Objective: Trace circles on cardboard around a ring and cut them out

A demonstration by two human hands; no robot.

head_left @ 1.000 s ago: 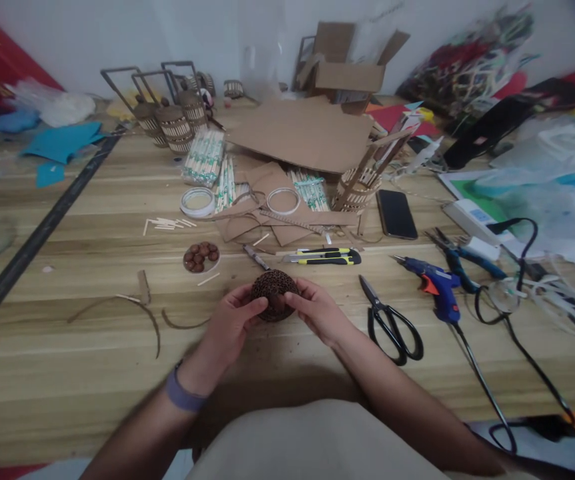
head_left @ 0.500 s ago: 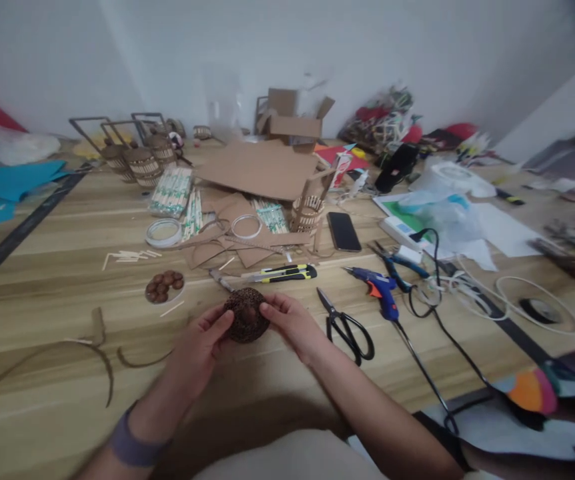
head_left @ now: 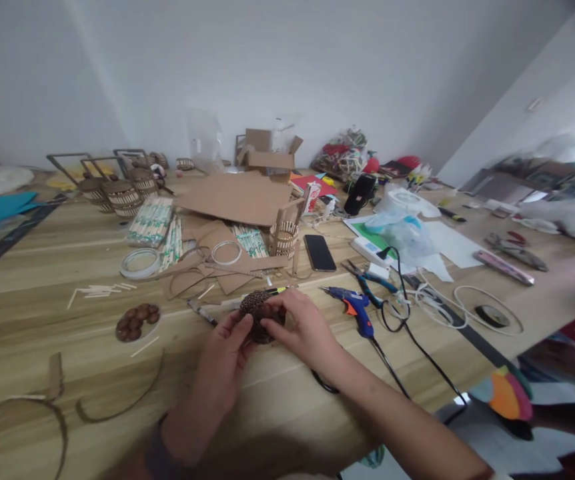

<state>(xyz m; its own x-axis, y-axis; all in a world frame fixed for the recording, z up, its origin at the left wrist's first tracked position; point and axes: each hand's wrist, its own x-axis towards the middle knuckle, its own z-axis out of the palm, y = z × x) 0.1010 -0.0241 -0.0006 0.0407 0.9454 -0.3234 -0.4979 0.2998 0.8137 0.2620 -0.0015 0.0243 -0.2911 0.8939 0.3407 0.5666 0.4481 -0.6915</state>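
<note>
One wide wood table spans the lower view. Toward its back: a flat cardboard sheet, w/ 3 handled baskets to its left. Near side, approx. center: L hand & R hand both grasp a dark-brown round piece, held btwn them; L thumb & fingers grip its left side, R fingers bend over its top & right. Can't tell if it touches the table. Left of it, brown balls sit clustered; thin pale sticks lie just behind those.
</note>
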